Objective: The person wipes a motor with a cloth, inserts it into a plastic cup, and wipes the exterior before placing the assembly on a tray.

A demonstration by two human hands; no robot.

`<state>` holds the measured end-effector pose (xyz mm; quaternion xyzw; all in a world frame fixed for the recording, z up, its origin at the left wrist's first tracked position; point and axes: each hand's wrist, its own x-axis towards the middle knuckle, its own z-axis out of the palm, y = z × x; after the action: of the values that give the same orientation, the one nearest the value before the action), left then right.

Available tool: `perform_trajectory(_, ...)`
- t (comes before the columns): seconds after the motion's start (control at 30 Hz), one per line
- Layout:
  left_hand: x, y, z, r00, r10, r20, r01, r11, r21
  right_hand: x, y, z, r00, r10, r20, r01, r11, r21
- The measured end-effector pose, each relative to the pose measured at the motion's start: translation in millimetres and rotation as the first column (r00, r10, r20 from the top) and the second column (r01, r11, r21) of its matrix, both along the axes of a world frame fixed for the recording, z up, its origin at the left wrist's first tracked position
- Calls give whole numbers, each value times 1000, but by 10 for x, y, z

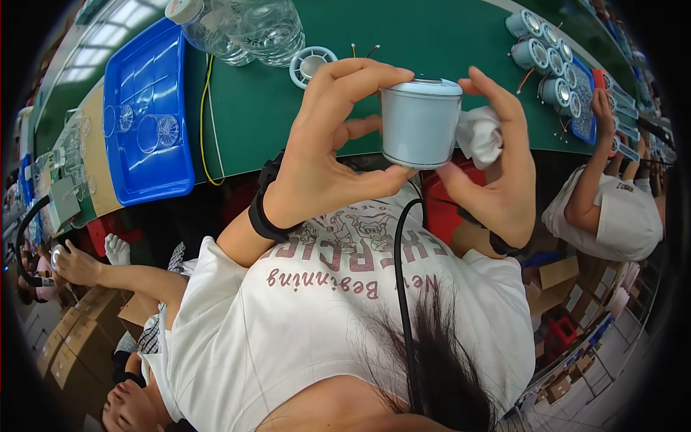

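Note:
A pale blue cup-shaped housing [421, 128] with a lid-like rim and a clear band at its base is held up over the near edge of the table. My left hand [331, 140] grips it from the left, fingers at the top rim and thumb under the bottom edge. On the other side, my right hand [507, 173] curls around a crumpled white cloth or tissue [479, 135]. Its thumb is at the housing's lower edge and its index fingertip is near the rim. Behind my left fingers, a round pale blue ring-shaped part [312, 66] lies on the table.
The green table [252, 115] bears a blue tray [147, 176] with two clear cups, large clear bottles [263, 32] and a yellow wire [206, 122]. Several pale blue round parts [531, 54] with wires stand at the right. Co-workers sit on both sides.

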<state>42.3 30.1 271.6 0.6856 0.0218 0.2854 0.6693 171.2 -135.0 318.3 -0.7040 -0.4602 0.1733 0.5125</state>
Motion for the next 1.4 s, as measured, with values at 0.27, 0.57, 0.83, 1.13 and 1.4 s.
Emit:
perform_trajectory(0.27,-123,65,-5,998,59,-31,-56,995,78,30,137,-106,993,-95,68,70,952,298)
perform_trajectory(0.57,-284,66,3,984,174,-29,-174,985,1,-177,274,-97,908,1,418,-187,895,404)
perform_trajectory(0.83,-479,97,-14,945,328,-2,-311,898,311,-198,165,88,842,519,146,-511,855,-93)
perform_trajectory(1.13,-593,13,-142,995,-9,94,50,899,-435,-32,5,-508,899,436,-49,-425,838,-343)
perform_trajectory(1.4,-881,-166,-689,949,-297,104,237,457,-857,-334,-96,-1239,805,267,-529,-369,924,-95)
